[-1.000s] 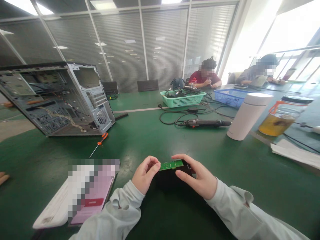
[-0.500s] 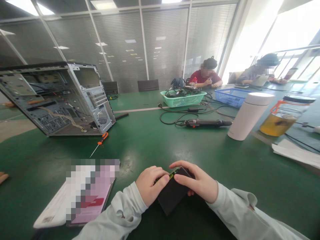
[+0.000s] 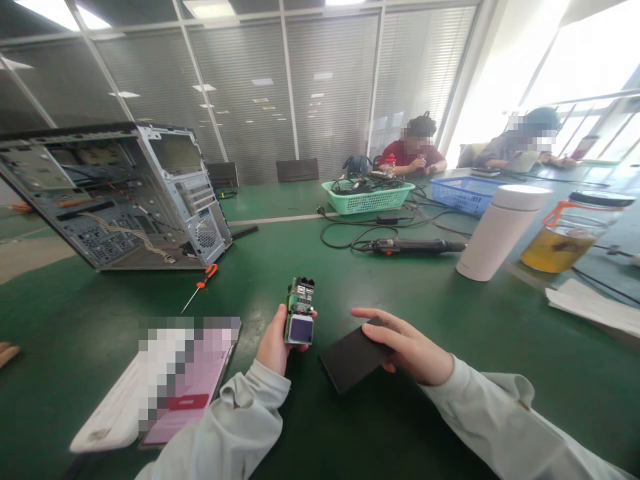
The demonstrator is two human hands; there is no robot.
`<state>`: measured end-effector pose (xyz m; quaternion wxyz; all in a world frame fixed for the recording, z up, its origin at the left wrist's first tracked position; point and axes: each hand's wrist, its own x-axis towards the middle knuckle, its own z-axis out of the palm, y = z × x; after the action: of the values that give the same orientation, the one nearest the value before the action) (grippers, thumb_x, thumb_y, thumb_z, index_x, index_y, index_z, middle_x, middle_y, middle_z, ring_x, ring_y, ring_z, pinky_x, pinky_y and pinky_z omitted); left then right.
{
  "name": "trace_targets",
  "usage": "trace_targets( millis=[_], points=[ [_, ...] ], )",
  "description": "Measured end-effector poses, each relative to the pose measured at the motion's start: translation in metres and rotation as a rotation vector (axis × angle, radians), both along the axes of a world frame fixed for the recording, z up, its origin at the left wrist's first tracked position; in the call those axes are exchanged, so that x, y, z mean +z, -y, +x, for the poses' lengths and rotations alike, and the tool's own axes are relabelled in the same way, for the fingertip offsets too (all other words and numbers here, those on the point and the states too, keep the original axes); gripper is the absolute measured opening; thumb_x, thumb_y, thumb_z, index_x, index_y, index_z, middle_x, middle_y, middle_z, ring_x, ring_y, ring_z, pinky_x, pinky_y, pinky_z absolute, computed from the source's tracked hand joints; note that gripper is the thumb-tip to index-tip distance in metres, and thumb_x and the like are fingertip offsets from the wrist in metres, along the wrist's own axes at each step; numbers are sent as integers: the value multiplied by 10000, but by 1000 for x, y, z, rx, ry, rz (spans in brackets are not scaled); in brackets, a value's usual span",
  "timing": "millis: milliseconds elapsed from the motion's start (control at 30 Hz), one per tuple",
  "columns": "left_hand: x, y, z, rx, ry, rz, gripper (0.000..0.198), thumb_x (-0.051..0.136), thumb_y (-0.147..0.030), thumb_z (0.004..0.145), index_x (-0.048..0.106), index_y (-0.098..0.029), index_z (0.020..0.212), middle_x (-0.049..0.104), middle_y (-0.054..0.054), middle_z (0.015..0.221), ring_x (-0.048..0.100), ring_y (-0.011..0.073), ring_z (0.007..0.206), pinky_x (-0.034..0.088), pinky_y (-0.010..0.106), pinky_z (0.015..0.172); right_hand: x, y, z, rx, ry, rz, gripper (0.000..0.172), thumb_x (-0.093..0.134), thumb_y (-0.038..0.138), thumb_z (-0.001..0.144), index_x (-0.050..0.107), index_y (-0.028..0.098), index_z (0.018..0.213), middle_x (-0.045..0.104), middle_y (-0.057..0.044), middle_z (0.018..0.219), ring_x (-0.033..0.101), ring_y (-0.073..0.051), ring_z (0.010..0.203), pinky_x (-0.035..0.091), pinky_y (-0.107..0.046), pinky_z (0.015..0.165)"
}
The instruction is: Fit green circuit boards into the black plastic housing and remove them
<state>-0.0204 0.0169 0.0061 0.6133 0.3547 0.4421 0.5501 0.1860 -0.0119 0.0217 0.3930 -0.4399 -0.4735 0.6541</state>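
My left hand point(image 3: 274, 345) is closed round a small green circuit board point(image 3: 300, 311) with a little square screen, held upright above the green table point(image 3: 310, 273). My right hand point(image 3: 406, 346) grips a flat black case point(image 3: 351, 359) low over the table, its fingers laid across the far end. The board and the case are apart, a short gap between them.
An open computer tower point(image 3: 120, 200) lies at the left, an orange-handled screwdriver point(image 3: 199, 287) before it. A booklet point(image 3: 165, 387) lies by my left arm. A white flask point(image 3: 495, 232), a jar point(image 3: 570, 233), papers, a black electric screwdriver point(image 3: 415, 246), baskets and two seated people are further off.
The two hands held board and case together; now the left hand has drawn the board out and raised it upright, while the right hand keeps the case, shifted a little right.
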Motion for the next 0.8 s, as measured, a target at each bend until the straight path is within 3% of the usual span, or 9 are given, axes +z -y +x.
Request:
trace_targets(
  millis=[133,200,367,467,533,633,733,800],
  points=[
    [-1,-3,-2,1,170,33,456,382,-391,852,664,-35,893,565,18,491,462,106,349,347,211,349,15,0,-5,-142,-279,-440,364,545,317,835,450,78,1092,516,-71,755,539,-151,609,472,-162,476],
    [-2,-2,-1,14,168,46,453,382,-383,854,660,-30,914,547,11,478,460,107,355,353,209,352,21,2,-7,-155,-366,-604,260,385,269,917,455,71,1070,538,-106,806,571,-171,668,511,-203,573],
    [-4,-1,-1,-3,117,48,450,442,-400,828,664,-22,927,577,27,510,461,107,374,370,212,361,20,7,-10,17,-526,-720,406,210,361,920,486,95,1054,507,-72,726,539,-180,562,476,-236,500],
    [-4,-1,-2,-5,114,48,446,445,-402,827,661,-27,933,618,47,576,468,104,391,379,213,367,15,7,-12,133,-651,-714,505,153,409,878,496,74,1036,437,-47,645,482,-153,490,421,-211,449],
    [-5,-1,-1,0,115,50,445,436,-399,833,646,-30,966,633,51,610,468,101,407,383,209,370,12,7,-14,136,-653,-680,485,169,421,872,483,78,1010,429,-43,654,490,-147,505,418,-201,462],
    [-6,-2,0,21,98,41,454,431,-401,832,623,-33,1015,649,59,641,455,97,404,375,208,359,3,8,-17,-8,-406,-482,391,389,467,830,430,115,995,475,-53,741,555,-177,624,451,-208,520],
    [-6,-2,1,51,80,32,465,420,-404,831,614,-35,1036,651,60,649,441,93,393,362,207,348,-5,9,-15,-176,-23,54,495,629,477,714,401,149,1006,492,-79,916,563,-218,749,485,-258,580],
    [-6,-2,2,54,70,31,465,417,-409,831,619,-39,1029,641,52,627,440,94,390,364,209,353,-7,11,-10,-271,302,478,445,635,433,729,423,155,1005,475,-86,991,535,-221,803,481,-299,644]
  ],
)
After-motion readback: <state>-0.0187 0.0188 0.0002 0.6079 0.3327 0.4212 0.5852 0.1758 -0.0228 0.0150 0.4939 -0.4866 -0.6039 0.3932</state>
